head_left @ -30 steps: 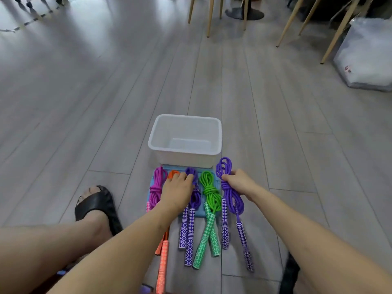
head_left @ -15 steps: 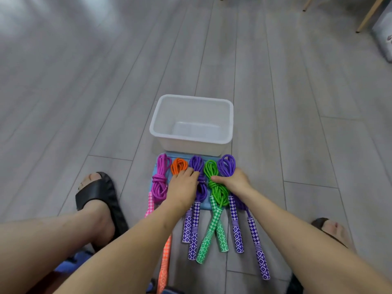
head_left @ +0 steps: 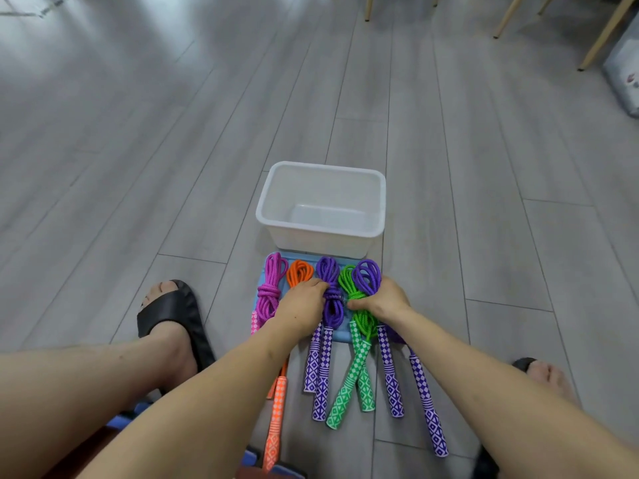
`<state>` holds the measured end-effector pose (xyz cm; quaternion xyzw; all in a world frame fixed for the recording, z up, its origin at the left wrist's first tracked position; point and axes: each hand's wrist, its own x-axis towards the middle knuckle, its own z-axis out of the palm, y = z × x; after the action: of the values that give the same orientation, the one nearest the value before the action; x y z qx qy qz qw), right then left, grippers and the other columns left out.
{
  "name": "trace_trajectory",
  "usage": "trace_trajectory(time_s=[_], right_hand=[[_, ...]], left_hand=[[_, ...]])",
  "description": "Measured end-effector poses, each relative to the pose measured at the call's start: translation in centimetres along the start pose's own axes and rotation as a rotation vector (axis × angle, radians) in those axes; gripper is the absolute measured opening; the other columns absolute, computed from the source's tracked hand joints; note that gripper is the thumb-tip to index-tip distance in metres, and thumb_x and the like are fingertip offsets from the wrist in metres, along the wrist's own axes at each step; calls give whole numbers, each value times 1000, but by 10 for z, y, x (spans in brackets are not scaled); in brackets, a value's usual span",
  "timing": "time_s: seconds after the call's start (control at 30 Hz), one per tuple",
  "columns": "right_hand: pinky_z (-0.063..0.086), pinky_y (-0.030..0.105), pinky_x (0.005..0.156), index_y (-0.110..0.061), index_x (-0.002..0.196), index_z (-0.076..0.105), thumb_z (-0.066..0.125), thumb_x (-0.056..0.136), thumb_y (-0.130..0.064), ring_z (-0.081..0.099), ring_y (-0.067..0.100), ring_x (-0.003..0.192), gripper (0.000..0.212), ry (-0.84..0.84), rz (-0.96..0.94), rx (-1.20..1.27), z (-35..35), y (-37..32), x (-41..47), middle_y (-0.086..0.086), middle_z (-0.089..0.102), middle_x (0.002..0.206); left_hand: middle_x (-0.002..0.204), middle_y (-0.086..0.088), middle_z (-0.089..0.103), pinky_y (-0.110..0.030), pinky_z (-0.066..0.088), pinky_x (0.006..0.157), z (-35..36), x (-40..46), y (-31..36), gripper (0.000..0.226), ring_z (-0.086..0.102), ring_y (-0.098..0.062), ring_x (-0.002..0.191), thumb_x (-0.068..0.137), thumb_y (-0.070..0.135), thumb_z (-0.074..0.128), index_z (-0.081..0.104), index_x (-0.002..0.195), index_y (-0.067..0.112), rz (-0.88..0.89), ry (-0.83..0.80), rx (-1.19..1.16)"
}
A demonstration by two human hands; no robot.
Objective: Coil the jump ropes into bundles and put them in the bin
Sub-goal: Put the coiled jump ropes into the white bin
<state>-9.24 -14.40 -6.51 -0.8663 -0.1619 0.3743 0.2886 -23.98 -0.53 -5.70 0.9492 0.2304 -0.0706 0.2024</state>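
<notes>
Five jump ropes are already coiled into bundles and lined up side by side on a blue mat (head_left: 276, 335) on the floor: magenta bundle (head_left: 269, 295), orange bundle (head_left: 299, 272), a purple bundle (head_left: 332, 299) in the middle, green bundle (head_left: 359, 305), and a second purple bundle (head_left: 368, 276) on the far right. Each one runs lengthwise toward the person, loops pointing at the bin and the patterned handles trailing back between the legs. The white bin (head_left: 321, 233) sits just past the loop ends, touching the mat's far edge, and nothing's in it yet as far as I can see. The left hand (head_left: 301, 307) rests over the orange bundle with its fingertips against the middle purple one, can't really tell if that grip is closed on anything. The right hand (head_left: 380, 299) has its fingers curled round the right purple bundle at the wrap, thumb pressing into the green one. So the right hand is the nearer one for a lift, and I'd guess the move is just straight forward and up over the near rim. Floor is grey wood planks (head_left: 173, 133), a black sandal (head_left: 173, 316) on the left foot, wooden chair legs (head_left: 603, 32) way at the back.
</notes>
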Motion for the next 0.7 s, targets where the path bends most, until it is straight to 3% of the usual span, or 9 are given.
trace_trajectory(time_s=[0.17,0.27,0.37,0.47,0.57,0.7], right_hand=[[63,42,81,-14,85,78,96,50,-36,74,18,80,45,-13,24,72,-15,4,-6,3,78,84],[63,48,82,-8,88,78,95,41,-41,77,24,83,60,-10,2,197,-29,2,-14,10,79,88],[61,54,86,-9,92,77,94,46,-43,77,31,90,60,-29,-65,265,-45,-4,-23,12,79,90],[61,54,88,-14,96,78,94,54,-40,76,32,92,52,-9,-153,328,-66,-22,-40,12,79,93],[61,51,89,-11,99,77,93,69,-24,76,34,96,36,-9,-257,362,-91,-51,-63,15,79,97],[63,48,87,-11,100,76,89,76,-12,77,28,89,27,24,-376,411,-124,-97,-92,14,79,94]], left_hand=[[139,-9,57,-40,44,105,0,4,2,40,54,-29,126,101,9,49,53,140,11,-31,-16,-28],[135,-10,58,-41,44,102,-4,4,3,36,54,-29,123,103,15,47,54,138,11,-39,-40,-50],[134,-11,57,-42,44,101,-10,0,6,35,53,-31,124,103,19,46,54,136,11,-37,-30,-62],[128,-11,58,-44,47,97,-17,-6,10,30,53,-32,121,103,20,45,56,130,11,-44,21,-97],[122,-11,62,-45,46,98,-29,-9,14,27,56,-32,116,103,23,45,60,124,12,-28,119,-145],[125,-9,66,-34,43,102,-61,-7,27,29,58,-26,118,106,24,45,62,127,14,-33,255,-346]])
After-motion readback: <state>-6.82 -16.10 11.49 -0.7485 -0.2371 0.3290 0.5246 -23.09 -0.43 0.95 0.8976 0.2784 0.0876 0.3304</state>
